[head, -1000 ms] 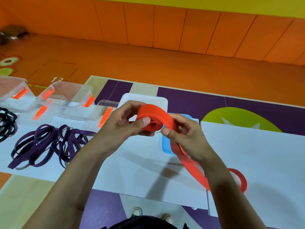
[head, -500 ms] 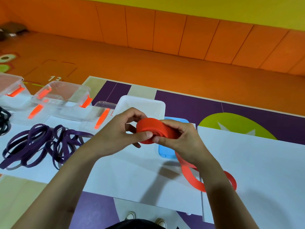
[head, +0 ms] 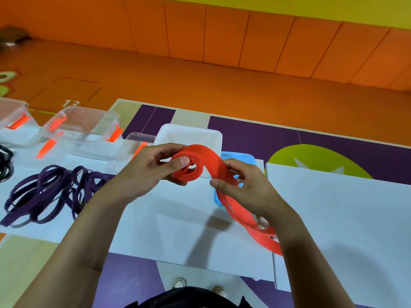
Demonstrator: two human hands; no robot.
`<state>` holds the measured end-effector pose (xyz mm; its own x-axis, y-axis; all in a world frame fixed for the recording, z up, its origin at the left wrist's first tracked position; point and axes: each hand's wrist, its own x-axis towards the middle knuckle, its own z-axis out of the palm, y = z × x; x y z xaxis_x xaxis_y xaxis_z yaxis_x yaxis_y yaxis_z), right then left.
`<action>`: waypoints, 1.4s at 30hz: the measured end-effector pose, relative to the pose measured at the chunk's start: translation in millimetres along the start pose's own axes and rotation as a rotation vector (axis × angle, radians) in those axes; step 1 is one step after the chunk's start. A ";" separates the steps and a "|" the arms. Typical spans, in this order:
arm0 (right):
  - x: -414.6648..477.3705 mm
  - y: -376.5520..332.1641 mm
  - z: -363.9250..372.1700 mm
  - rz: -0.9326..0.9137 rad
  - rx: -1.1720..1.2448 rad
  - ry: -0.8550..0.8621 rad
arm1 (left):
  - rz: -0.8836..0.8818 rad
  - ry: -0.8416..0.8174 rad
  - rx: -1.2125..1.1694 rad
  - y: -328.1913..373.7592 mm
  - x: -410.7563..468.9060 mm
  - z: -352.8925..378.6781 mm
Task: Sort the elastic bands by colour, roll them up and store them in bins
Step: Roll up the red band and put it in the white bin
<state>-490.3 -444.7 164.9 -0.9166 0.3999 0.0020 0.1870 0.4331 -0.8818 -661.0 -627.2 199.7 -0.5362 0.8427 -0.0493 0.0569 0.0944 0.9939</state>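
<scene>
Head view: left hand (head: 146,172) at frame centre, fingers (head: 181,162) curled round rolled end of red elastic band (head: 209,158), thumb pressed on coil face. Right hand (head: 246,190) just right of it, thumb and fingers pinching flat unrolled strip; loose tail hangs to lower right, passing behind right wrist. Both hands held above white tabletop (head: 333,207). Purple bands (head: 44,192) heaped at left on tabletop; dark bands (head: 5,165) at far left edge. Clear bins (head: 84,127) with orange latches upper left; white bin (head: 191,135) behind hands; blue bin (head: 242,157) partly hidden by right hand.
</scene>
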 end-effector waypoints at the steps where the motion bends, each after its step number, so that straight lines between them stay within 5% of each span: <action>1: 0.2 -0.6 1.2 -0.009 -0.006 0.001 | 0.004 0.001 0.006 0.6 0.5 0.8; 6: 4.4 -9.9 12.1 -0.020 0.155 -0.099 | 0.056 0.112 -0.059 -2.8 4.6 8.1; 12: 7.6 -20.0 26.4 -0.084 0.380 0.095 | 0.071 0.138 -0.375 -7.0 3.3 30.2; 19: 2.2 -23.3 23.4 -0.105 0.463 0.097 | 0.072 0.170 -0.450 -1.5 -2.1 43.3; 25: -0.8 -20.7 15.9 -0.076 0.421 0.145 | -0.015 0.106 -0.359 -7.6 -6.9 50.1; 31: -1.0 -18.8 -2.8 -0.063 0.109 0.069 | 0.023 -0.015 0.328 7.5 -4.7 15.2; 34: -2.0 -27.0 -0.7 -0.102 0.046 0.026 | 0.047 -0.133 0.360 20.2 -4.3 12.2; 42: -3.5 -25.0 1.4 -0.100 0.318 0.030 | 0.074 -0.066 0.152 18.9 -4.9 14.4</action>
<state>-492.2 -458.1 186.3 -0.9133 0.3935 0.1054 -0.0272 0.1994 -0.9795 -645.2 -622.0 217.4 -0.4693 0.8830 0.0125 0.2235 0.1051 0.9690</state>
